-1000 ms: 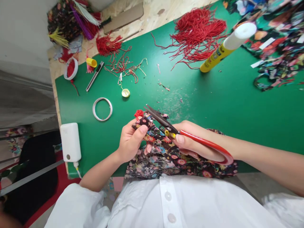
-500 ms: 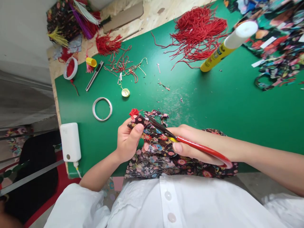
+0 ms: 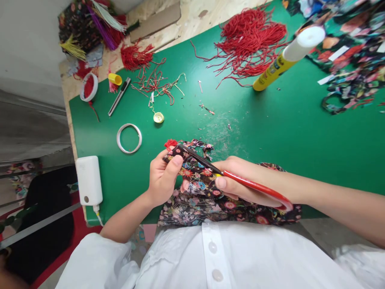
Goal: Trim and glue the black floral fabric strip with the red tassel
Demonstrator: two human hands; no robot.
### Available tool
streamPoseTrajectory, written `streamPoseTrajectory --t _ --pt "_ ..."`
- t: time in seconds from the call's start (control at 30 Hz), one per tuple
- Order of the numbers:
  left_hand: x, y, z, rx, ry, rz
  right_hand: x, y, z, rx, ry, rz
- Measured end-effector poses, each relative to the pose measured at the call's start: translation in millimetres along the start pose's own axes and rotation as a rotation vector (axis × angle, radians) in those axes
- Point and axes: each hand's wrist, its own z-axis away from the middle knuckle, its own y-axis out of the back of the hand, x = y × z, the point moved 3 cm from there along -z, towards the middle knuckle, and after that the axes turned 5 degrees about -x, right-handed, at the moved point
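My left hand [image 3: 164, 174] pinches a piece of dark floral fabric [image 3: 198, 172] between thumb and fingers. A red tassel [image 3: 171, 143] pokes out above the fingertips of that hand. In my right hand [image 3: 237, 172] is a pair of scissors [image 3: 252, 184] with red handles and dark blades. The blades lie almost together along the upper edge of the fabric, tips close to my left thumb. Cut fabric scraps [image 3: 206, 146] lie just beyond the blades. More floral fabric [image 3: 186, 208] spreads across the table's front edge, under both hands.
On the green tabletop [image 3: 300, 140] a glue stick [image 3: 270, 72] stands upright. Behind it lie red cords [image 3: 255, 36]; fabric strips [image 3: 355, 52] heap at right. A tape roll [image 3: 129, 138], utility knife [image 3: 119, 97] and white power bank [image 3: 89, 180] are at left.
The scissor blades have closed further along the fabric edge, and my right thumb has shifted slightly left. My left hand keeps its hold, almost unmoved.
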Motion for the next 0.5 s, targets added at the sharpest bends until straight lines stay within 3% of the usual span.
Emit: streamPoseTrajectory --t 0.5 --pt "-4.3 0.2 0.6 0.010 0.038 0.002 -1.8 -3.3 1.0 -0.031 -0.067 -0.091"
